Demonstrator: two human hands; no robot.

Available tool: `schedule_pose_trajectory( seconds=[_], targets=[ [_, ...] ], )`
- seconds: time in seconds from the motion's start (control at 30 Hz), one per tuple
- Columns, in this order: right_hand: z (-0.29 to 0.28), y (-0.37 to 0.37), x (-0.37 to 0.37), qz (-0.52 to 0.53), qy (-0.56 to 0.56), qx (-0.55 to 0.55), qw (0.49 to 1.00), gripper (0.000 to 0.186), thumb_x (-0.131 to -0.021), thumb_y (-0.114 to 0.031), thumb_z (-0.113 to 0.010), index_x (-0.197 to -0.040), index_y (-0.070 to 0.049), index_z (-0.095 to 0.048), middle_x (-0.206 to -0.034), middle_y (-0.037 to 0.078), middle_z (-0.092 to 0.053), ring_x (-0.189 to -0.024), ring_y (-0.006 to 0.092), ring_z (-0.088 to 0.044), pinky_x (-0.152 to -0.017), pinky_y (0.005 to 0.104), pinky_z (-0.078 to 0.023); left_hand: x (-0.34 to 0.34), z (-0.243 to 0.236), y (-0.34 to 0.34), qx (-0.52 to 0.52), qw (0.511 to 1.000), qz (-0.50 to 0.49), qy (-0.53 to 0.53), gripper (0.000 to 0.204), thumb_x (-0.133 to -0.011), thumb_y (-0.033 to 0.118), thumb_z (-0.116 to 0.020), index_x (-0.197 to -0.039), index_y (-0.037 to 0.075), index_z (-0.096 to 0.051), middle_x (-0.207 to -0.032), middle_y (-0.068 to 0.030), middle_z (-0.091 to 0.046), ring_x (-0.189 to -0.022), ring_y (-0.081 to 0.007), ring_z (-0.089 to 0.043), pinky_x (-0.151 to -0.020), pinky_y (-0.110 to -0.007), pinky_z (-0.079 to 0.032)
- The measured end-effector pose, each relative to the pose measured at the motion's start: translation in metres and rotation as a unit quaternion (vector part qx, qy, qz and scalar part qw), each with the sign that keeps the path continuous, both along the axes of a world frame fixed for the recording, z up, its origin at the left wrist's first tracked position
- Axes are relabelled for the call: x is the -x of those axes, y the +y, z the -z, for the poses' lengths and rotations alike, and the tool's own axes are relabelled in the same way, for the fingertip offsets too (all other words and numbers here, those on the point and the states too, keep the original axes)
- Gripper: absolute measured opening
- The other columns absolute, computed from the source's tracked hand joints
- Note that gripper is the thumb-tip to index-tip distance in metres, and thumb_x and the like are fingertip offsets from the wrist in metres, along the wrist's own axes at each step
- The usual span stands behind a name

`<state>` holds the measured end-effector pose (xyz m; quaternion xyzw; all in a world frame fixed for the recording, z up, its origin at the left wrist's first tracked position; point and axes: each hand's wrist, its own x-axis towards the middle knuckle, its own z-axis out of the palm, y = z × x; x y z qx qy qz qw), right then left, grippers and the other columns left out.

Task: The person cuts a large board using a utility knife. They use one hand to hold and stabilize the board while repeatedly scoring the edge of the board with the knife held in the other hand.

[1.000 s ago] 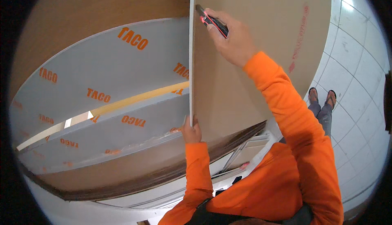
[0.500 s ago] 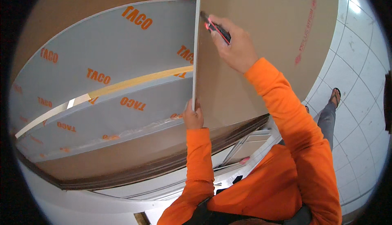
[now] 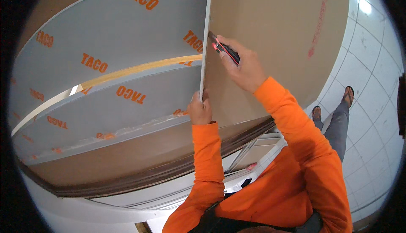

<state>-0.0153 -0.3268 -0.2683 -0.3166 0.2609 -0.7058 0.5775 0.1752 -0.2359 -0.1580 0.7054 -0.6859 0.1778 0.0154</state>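
Note:
A wide brown-faced board stands on edge in front of me, its pale narrow edge running up the middle of the view. My right hand is closed round a black and red utility knife, whose tip meets the board close to that edge. Lower down, my left hand grips the same edge, its thumb on the brown face and its other fingers partly hidden behind.
Left of the board lie grey film-covered panels with orange print and a wooden strip between them. Dark brown trim runs below. At right are white floor tiles and my sandalled feet. Further boards lean below.
The view has shifted, and both feet now show. My right hand and the knife have come down along the board's edge, nearer to my left hand, which keeps its grip.

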Motion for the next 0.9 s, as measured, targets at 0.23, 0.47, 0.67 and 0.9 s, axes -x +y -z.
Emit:
schedule_pose_trajectory(
  seconds=[0.23, 0.47, 0.67, 0.9],
  targets=[
    [-0.006, 0.044, -0.031, 0.011, 0.003, 0.019, 1.000, 0.039, -0.097, -0.012, -0.065, -0.135, -0.005, -0.064, -0.114, 0.022, -0.074, -0.098, 0.0386, -0.074, -0.088, 0.0413, -0.058, 0.007, -0.001, 0.005, 0.025, 0.996, -0.021, 0.077, 0.023, -0.104, 0.024, -0.064, -0.109, 0.001, -0.064, -0.083, -0.0188, -0.069, -0.075, -0.0311, -0.069, -0.071, -0.041, -0.054],
    [0.009, 0.037, -0.052, 0.024, 0.045, 0.046, 0.998, 0.035, -0.097, -0.015, -0.065, -0.130, -0.004, -0.067, -0.111, 0.023, -0.074, -0.095, 0.0359, -0.074, -0.088, 0.0421, -0.057, -0.052, -0.013, 0.069, -0.035, 0.995, 0.021, 0.096, 0.029, -0.104, 0.014, -0.060, -0.129, -0.001, -0.063, -0.102, -0.0189, -0.071, -0.088, -0.0266, -0.070, -0.080, -0.038, -0.054],
    [0.004, 0.031, -0.071, 0.035, 0.078, 0.039, 0.996, 0.036, -0.099, -0.021, -0.064, -0.132, -0.006, -0.067, -0.100, 0.014, -0.073, -0.085, 0.0246, -0.070, -0.080, 0.0371, -0.056, -0.144, -0.029, 0.145, -0.028, 0.990, 0.120, 0.062, 0.042, -0.101, 0.008, -0.063, -0.143, 0.002, -0.062, -0.111, -0.0202, -0.071, -0.093, -0.0289, -0.068, -0.083, -0.037, -0.054],
    [-0.005, 0.061, -0.104, 0.081, 0.060, 0.049, 0.994, 0.032, -0.104, -0.015, -0.060, -0.133, -0.002, -0.065, -0.099, 0.008, -0.067, -0.091, 0.0168, -0.063, -0.083, 0.0330, -0.051, -0.159, -0.038, 0.177, 0.013, 0.985, 0.137, 0.109, 0.034, -0.094, 0.006, -0.075, -0.127, 0.002, -0.074, -0.089, -0.0106, -0.062, -0.079, -0.0196, -0.058, -0.070, -0.030, -0.048]
  ],
)
